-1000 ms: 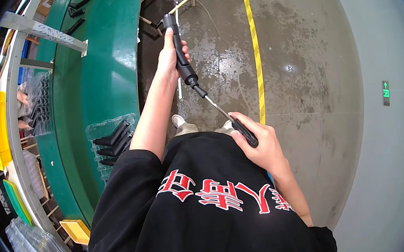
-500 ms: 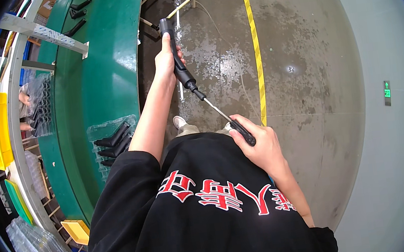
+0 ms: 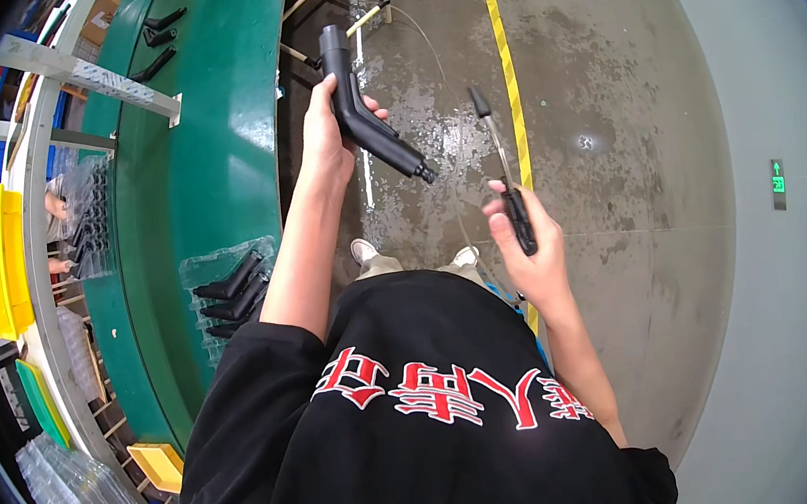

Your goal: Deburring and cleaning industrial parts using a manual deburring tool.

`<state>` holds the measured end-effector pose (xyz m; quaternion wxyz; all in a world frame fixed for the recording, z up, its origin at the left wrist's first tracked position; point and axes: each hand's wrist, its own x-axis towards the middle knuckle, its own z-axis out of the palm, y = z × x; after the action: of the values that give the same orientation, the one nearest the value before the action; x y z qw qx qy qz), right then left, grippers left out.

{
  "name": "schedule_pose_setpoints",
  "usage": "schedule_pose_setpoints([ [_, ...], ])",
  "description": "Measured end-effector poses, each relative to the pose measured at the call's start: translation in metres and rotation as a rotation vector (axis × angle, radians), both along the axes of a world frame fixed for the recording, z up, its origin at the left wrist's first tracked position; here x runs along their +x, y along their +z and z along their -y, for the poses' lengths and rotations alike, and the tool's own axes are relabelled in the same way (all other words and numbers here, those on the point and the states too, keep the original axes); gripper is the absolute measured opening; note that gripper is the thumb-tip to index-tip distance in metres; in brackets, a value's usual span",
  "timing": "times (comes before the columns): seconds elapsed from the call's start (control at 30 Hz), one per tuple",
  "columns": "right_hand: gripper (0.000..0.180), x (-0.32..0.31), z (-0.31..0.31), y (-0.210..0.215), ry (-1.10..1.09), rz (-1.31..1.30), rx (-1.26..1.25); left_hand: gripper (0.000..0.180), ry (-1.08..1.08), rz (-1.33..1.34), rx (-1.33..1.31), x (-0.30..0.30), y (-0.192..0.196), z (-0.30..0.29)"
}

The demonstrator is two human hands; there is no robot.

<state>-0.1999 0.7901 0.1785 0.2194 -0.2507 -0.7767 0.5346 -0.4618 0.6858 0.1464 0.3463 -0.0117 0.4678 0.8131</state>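
My left hand [image 3: 325, 146] is wrapped around a bent black plastic handle [image 3: 370, 130], tubular, with a wide collar at its upper end and a narrow ridged tip at its lower right. To the right, over the floor, my right hand [image 3: 538, 261] grips a screwdriver-like tool [image 3: 517, 213]. It has a black grip, a thin metal shaft and a dark thick end pointing up. A gap separates the tool from the handle. Beside my left forearm, similar black handles [image 3: 238, 297] lie in a clear plastic tray [image 3: 189, 276].
A long green bench [image 3: 221, 163] runs along my left, with more black parts [image 3: 159, 40] farther up. Another person's hand [image 3: 55, 206] is by a second tray [image 3: 93, 204] beyond it. A metal frame [image 3: 84, 70] crosses over the bench. Yellow tape [image 3: 509, 88] marks the wet floor.
The tool has come off the narrow end of the black handle. My right hand has risen with it, its tip now pointing up. My left hand has turned the handle slightly.
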Motion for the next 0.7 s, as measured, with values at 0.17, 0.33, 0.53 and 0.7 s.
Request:
schedule_pose_setpoints([
  [0.17,0.033,-0.016,0.006,-0.002,0.044,0.003,0.028,0.043,-0.099,0.182,0.133,0.034,0.026,-0.014],
  [0.33,0.032,-0.011,0.006,-0.006,0.069,0.094,-0.133,0.039,-0.143,0.289,0.262,0.073,0.049,-0.024],
  [0.53,0.029,0.000,-0.013,-0.020,0.103,-0.076,-0.301,0.032,-0.295,0.126,0.333,0.077,0.034,-0.023],
  [0.7,0.034,-0.016,-0.070,0.004,0.068,-0.350,-0.565,0.023,-0.659,-0.105,0.123,0.097,0.045,-0.016],
])
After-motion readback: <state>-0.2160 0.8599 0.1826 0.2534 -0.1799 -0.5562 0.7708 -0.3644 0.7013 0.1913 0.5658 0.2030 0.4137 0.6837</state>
